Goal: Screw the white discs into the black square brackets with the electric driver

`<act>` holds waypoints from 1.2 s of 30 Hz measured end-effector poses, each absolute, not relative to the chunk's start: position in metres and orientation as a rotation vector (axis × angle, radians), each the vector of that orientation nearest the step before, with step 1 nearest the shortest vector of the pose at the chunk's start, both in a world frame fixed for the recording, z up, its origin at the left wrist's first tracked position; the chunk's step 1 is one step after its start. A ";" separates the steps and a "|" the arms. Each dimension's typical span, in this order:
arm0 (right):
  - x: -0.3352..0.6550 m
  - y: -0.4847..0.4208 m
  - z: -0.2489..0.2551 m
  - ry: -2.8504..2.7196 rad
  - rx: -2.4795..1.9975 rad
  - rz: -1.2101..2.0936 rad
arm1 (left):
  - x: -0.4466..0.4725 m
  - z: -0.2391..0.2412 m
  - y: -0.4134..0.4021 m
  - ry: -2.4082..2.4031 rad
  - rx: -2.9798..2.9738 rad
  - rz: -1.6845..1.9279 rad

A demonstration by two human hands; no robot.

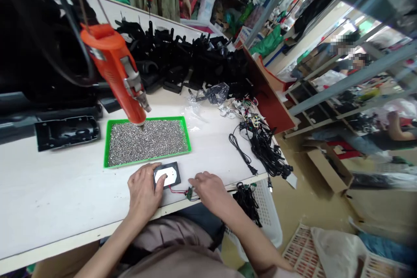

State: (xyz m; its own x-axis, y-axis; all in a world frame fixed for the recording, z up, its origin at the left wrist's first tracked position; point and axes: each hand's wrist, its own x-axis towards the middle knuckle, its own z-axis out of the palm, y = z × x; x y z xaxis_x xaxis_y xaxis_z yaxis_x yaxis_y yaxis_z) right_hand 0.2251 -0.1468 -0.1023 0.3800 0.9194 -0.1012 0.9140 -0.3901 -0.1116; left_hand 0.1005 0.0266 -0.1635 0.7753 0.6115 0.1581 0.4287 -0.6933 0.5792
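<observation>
Fingers (148, 168) hold case (169, 172) near tray (186, 134) of probable screws (150, 142).

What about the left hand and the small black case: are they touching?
Touching: the head view shows the left hand holding the small black case, thumb on its white face.

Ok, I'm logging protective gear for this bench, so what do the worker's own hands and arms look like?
The left hand and right hand are ungloved, with no ring, watch or bracelet visible. The forearms are bare. Dull mauve-grey clothing shows below; sleeve edges can't be made out clearly.
</observation>
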 end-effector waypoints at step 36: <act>0.212 -0.081 -0.141 -1.371 -1.795 0.027 | 0.080 -0.170 0.029 0.581 2.373 0.519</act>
State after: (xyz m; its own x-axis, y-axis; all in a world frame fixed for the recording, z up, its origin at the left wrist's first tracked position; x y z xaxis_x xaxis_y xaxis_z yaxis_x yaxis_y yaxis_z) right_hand 0.2121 -0.0807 -0.1409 0.3975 0.7977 0.4535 0.7795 -0.0327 -0.6256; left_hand 0.0803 0.0286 -0.1700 0.8251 0.5224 0.2154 0.2730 -0.7023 0.6575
